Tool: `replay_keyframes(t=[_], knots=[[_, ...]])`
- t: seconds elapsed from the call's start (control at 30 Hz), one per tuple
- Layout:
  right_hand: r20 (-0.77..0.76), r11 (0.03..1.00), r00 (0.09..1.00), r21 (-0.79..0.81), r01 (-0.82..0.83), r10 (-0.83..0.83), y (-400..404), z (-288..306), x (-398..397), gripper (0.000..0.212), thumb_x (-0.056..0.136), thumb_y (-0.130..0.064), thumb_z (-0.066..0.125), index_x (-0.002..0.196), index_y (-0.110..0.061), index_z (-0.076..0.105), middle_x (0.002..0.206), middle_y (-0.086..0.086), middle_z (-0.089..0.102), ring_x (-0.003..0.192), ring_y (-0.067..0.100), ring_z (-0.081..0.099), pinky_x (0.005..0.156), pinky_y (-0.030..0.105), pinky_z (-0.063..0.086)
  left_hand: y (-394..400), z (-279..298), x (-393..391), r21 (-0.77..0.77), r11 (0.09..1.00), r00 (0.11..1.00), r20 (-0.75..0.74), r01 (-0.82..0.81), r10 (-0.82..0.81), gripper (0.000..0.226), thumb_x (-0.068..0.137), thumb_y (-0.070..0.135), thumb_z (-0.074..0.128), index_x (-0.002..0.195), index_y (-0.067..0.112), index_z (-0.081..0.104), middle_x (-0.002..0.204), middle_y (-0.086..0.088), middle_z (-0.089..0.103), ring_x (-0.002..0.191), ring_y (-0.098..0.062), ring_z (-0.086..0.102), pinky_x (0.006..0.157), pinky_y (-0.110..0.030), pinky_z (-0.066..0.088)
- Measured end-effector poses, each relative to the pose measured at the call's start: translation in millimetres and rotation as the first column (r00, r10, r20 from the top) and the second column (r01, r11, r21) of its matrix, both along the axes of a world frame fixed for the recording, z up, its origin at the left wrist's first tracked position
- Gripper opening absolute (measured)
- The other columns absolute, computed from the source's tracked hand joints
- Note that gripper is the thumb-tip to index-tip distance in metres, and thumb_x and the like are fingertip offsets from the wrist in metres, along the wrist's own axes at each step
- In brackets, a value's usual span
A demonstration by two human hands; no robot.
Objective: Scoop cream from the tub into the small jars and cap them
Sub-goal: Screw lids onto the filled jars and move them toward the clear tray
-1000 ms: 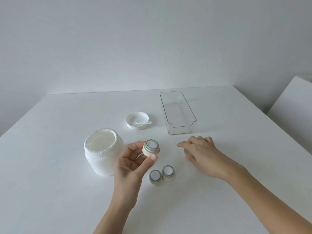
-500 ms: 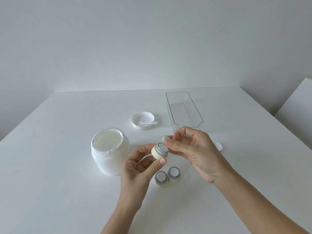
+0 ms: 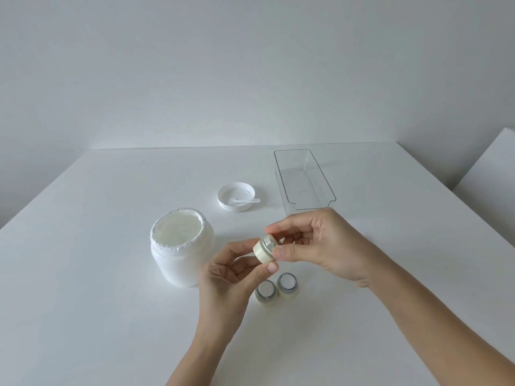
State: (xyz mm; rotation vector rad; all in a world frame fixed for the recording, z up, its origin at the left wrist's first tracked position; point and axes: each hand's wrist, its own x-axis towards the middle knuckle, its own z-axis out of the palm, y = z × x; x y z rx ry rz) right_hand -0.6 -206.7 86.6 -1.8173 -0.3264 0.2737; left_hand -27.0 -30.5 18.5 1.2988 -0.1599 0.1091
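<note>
My left hand [image 3: 228, 277] holds a small cream-coloured jar [image 3: 262, 251] tilted above the table. My right hand [image 3: 320, 243] pinches a clear cap [image 3: 269, 241] against the jar's mouth. Two more small jars [image 3: 266, 292] [image 3: 288, 283], filled with white cream and uncapped, stand side by side just below my hands. The open white tub [image 3: 181, 246] of cream stands to the left.
The tub's white lid [image 3: 236, 196] lies upside down farther back with a small white spatula [image 3: 246, 201] resting in it. A clear rectangular tray [image 3: 305, 181] stands at the back right. The table's right edge runs diagonally past it.
My right hand picked a cap off the table at the right and brought it onto the jar held in my left hand. The left hand tilted the jar toward it.
</note>
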Motion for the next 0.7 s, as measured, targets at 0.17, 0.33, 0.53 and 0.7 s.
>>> replay_keyframes(t=[0.17, 0.33, 0.53, 0.7], knots=[[0.136, 0.982, 0.989, -0.187, -0.035, 0.061, -1.2, 5.5, 2.8, 0.031, 0.073, -0.014, 0.081, 0.102, -0.022, 0.075, 0.092, -0.001, 0.075, 0.086, 0.014, 0.067, 0.083, 0.029, 0.055, 0.1, -0.2, -0.7, 0.005, 1.000, 1.000, 0.008, 0.007, -0.007, 0.033, 0.064, 0.011, 0.086, 0.095, 0.019, 0.077, 0.090, -0.005, 0.080, 0.081, -0.018, 0.076, 0.072, -0.023, 0.058], [0.149, 0.976, 0.977, -0.179, -0.122, 0.150, -5.5, 10.1, 5.8, 0.034, 0.073, -0.005, 0.078, 0.103, -0.020, 0.074, 0.100, -0.003, 0.075, 0.099, 0.013, 0.068, 0.094, 0.030, 0.051, -0.2, 1.1, -0.3, 0.008, 1.000, 0.999, -0.015, 0.029, -0.028, 0.030, 0.066, 0.012, 0.087, 0.094, 0.016, 0.077, 0.091, -0.007, 0.080, 0.081, -0.021, 0.076, 0.072, -0.023, 0.057], [0.152, 0.970, 0.961, -0.118, -0.213, 0.229, -9.6, 7.5, 10.2, 0.042, 0.072, 0.008, 0.074, 0.102, -0.021, 0.074, 0.107, -0.004, 0.073, 0.105, 0.014, 0.067, 0.093, 0.023, 0.049, 0.2, 4.2, -1.7, 0.019, 0.998, 0.997, -0.049, 0.056, -0.055, 0.028, 0.067, 0.027, 0.082, 0.092, 0.015, 0.078, 0.088, -0.010, 0.079, 0.076, -0.022, 0.075, 0.071, -0.024, 0.057], [0.123, 0.973, 0.972, -0.136, -0.184, 0.201, -9.8, 4.9, 11.9, 0.029, 0.075, -0.012, 0.079, 0.102, -0.020, 0.074, 0.097, -0.002, 0.075, 0.094, 0.012, 0.071, 0.088, 0.025, 0.054, 0.0, 4.0, -1.9, -0.010, 0.998, 0.997, -0.051, 0.056, -0.056, 0.029, 0.066, 0.023, 0.083, 0.093, 0.016, 0.078, 0.089, -0.009, 0.079, 0.079, -0.023, 0.075, 0.073, -0.024, 0.057]])
